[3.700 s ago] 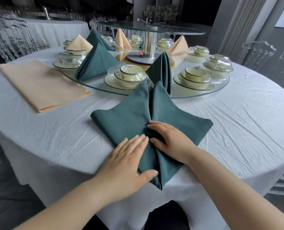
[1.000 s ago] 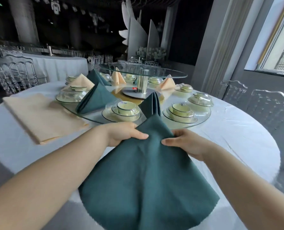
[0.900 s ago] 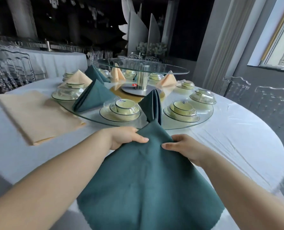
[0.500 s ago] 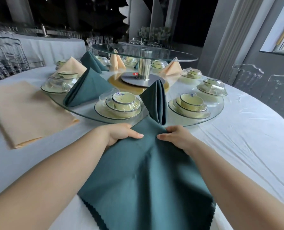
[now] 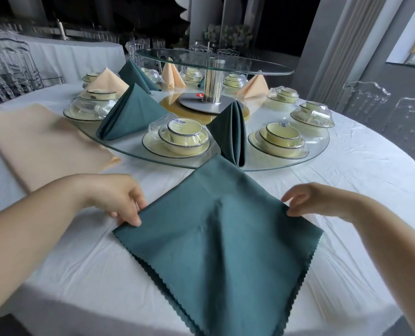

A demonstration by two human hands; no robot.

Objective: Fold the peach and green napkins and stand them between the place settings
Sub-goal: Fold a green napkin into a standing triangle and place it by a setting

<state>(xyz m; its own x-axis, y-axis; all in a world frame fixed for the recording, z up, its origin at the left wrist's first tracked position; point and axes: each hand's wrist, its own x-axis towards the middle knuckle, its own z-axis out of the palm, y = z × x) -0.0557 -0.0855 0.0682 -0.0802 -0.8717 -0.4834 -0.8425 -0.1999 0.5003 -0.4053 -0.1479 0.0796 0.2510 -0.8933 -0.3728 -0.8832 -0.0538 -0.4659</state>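
Now flat: one green napkin, a hand at each side corner

Four green ones show. One green napkin [image 5: 216,238] lies as a diamond on the white tablecloth [image 5: 80,275] at the near table edge, and three standing green napkins [image 5: 233,134] sit on the glass turntable [image 5: 274,163]. Three standing peach napkins [image 5: 252,87] rise there too, among at least seven place settings [image 5: 177,139]. Folded peach cloth [image 5: 39,141] lies flat at left.

The left hand [image 5: 119,197] pinches the diamond's left corner, and the right hand [image 5: 308,200] pinches its right corner. Half a second ago both hands met at its far tip; they have since parted.
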